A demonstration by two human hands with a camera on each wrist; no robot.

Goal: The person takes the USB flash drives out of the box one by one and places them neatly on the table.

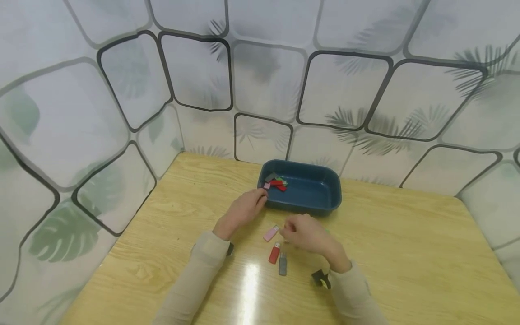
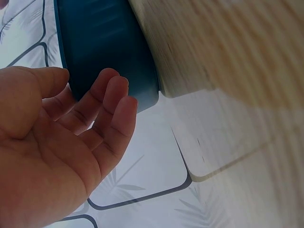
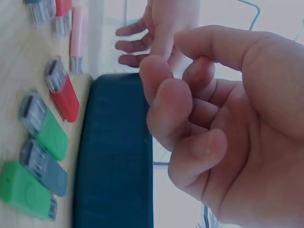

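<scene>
Head view: pink USB stick (image 1: 270, 234) between hands (image 1: 243, 209) (image 1: 307, 233)

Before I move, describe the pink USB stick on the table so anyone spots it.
Find the blue bin on the wood-grain table. Just on its near side, by the right hand, lies the pink USB stick, the only pink one outside the bin.

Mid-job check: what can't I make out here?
- Head: the exact number of USB sticks piled in the tub; they overlap.
- Head: most of a green stick, behind the right hand.
- Right wrist: a red stick's far end, cut by the top edge.
- Left wrist: the tub's inside, behind its wall.
</scene>
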